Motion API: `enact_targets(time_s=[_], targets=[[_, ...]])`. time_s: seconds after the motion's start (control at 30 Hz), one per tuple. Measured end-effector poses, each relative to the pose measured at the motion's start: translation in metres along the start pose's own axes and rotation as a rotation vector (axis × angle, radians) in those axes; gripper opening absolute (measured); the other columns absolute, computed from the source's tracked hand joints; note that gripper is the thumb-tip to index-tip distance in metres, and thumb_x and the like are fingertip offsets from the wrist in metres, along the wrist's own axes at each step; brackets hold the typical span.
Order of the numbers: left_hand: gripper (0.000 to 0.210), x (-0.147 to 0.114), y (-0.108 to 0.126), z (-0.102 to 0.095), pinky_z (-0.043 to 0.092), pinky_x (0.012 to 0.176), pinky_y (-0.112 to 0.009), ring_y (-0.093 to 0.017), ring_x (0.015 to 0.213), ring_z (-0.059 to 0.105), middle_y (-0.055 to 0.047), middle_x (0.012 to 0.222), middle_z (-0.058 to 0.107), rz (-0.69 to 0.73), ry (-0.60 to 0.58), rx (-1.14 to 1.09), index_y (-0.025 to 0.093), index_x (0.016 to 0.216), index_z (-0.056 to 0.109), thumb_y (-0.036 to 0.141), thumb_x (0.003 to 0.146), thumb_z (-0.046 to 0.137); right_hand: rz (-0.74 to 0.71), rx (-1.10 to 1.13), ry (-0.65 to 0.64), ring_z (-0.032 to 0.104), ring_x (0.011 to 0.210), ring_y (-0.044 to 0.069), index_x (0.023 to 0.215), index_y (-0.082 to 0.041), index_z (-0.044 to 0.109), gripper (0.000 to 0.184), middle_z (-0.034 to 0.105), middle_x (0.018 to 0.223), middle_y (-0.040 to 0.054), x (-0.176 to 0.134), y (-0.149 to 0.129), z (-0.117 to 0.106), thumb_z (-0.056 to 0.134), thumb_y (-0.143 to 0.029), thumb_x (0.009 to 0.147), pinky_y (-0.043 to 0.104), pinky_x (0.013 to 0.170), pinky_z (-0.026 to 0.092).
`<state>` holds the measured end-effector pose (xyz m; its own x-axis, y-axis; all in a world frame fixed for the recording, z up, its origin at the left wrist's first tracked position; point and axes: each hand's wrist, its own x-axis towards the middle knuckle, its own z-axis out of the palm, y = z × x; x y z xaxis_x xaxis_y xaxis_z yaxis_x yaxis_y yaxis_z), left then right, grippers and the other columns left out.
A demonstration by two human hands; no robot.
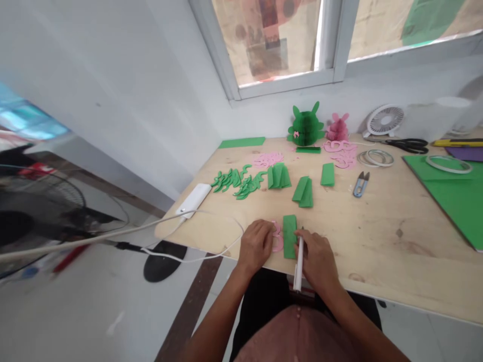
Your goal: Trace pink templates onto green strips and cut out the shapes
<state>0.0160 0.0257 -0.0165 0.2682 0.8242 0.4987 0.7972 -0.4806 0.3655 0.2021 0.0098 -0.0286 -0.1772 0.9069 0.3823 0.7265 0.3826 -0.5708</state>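
Note:
My right hand (319, 256) is closed around a white pen (299, 264), its tip pointing away from me. The fingertips of that hand touch the right edge of a green folded paper strip (290, 236) lying upright on the table. Just left of the strip is a pink paper cut-out (278, 237) with a curvy outline. My left hand (257, 244) has its fingers curled together on the left edge of this cut-out, hiding part of it. Beyond my hands lie more folded green papers (303, 192) and a pile of green leaf-like cut-outs (249, 186).
A white power bank (193, 201) with a cable lies at the left table edge. Thread snips (361, 184), tape rolls (379, 158), black scissors (409, 145) and green sheets (453, 191) are on the right. Against the wall stand a green paper figure (306, 125) and a small fan (385, 120).

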Motion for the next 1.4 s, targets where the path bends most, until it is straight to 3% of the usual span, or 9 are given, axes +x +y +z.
enact_targets(time_s=[0.33, 0.47, 0.57, 0.83, 1.03, 1.27, 1.4], targets=[[0.019, -0.007, 0.004, -0.005, 0.050, 0.086, -0.037, -0.020, 0.094, 0.059, -0.006, 0.095, 0.066, -0.025, 0.030, -0.104, 0.019, 0.101, 0.059, 0.014, 0.086, 0.048, 0.083, 0.035, 0.040, 0.060, 0.080, 0.025, 0.101, -0.017, 0.062, 0.022, 0.069, 0.089, 0.0099, -0.002, -0.001, -0.001, 0.048, -0.017, 0.084, 0.039, 0.075, 0.044], [0.026, -0.018, 0.012, -0.013, 0.048, 0.089, -0.041, -0.023, 0.101, 0.057, -0.008, 0.104, 0.064, -0.016, -0.026, -0.079, 0.019, 0.110, 0.057, 0.019, 0.084, 0.053, 0.069, 0.020, 0.062, 0.061, 0.080, 0.024, 0.101, -0.018, 0.063, 0.021, 0.069, 0.089, 0.0092, -0.002, -0.003, -0.002, 0.049, -0.018, 0.084, 0.038, 0.074, 0.045], [0.020, -0.024, 0.015, -0.020, 0.048, 0.089, -0.042, -0.024, 0.098, 0.056, -0.009, 0.102, 0.064, 0.048, -0.066, -0.049, 0.019, 0.102, 0.059, 0.022, 0.082, 0.058, 0.080, 0.012, 0.053, 0.062, 0.079, 0.024, 0.099, -0.018, 0.063, 0.020, 0.069, 0.087, 0.0085, -0.001, -0.006, -0.003, 0.049, -0.018, 0.084, 0.038, 0.074, 0.046], [0.015, -0.017, 0.008, -0.026, 0.050, 0.075, -0.036, -0.021, 0.081, 0.058, -0.006, 0.081, 0.062, 0.233, -0.104, 0.140, 0.019, 0.082, 0.059, 0.011, 0.088, 0.047, 0.088, 0.024, 0.067, 0.063, 0.077, 0.022, 0.100, -0.021, 0.064, 0.022, 0.069, 0.083, 0.0053, -0.002, -0.008, -0.004, 0.052, -0.016, 0.081, 0.036, 0.073, 0.048], [0.013, -0.013, -0.001, -0.026, 0.048, 0.066, -0.035, -0.021, 0.075, 0.056, -0.006, 0.077, 0.059, 0.302, -0.203, 0.213, 0.017, 0.082, 0.059, 0.008, 0.085, 0.050, 0.098, 0.034, 0.064, 0.063, 0.078, 0.022, 0.100, -0.020, 0.063, 0.023, 0.069, 0.083, 0.0057, -0.001, -0.011, -0.003, 0.053, -0.012, 0.081, 0.036, 0.076, 0.046], [0.015, -0.007, -0.010, -0.024, 0.048, 0.067, -0.034, -0.020, 0.074, 0.057, -0.005, 0.076, 0.060, 0.358, -0.187, 0.203, 0.018, 0.080, 0.059, 0.011, 0.088, 0.048, 0.117, 0.018, 0.066, 0.062, 0.080, 0.021, 0.099, -0.020, 0.063, 0.025, 0.070, 0.086, 0.0056, -0.001, -0.013, -0.002, 0.054, -0.008, 0.079, 0.035, 0.076, 0.045], [0.015, -0.005, -0.010, -0.024, 0.048, 0.069, -0.033, -0.019, 0.073, 0.058, -0.004, 0.076, 0.062, 0.325, -0.106, 0.144, 0.019, 0.082, 0.059, 0.016, 0.090, 0.048, 0.133, 0.007, 0.055, 0.061, 0.081, 0.021, 0.098, -0.020, 0.063, 0.023, 0.069, 0.086, 0.0056, 0.000, -0.014, -0.002, 0.055, -0.009, 0.079, 0.034, 0.077, 0.044]])
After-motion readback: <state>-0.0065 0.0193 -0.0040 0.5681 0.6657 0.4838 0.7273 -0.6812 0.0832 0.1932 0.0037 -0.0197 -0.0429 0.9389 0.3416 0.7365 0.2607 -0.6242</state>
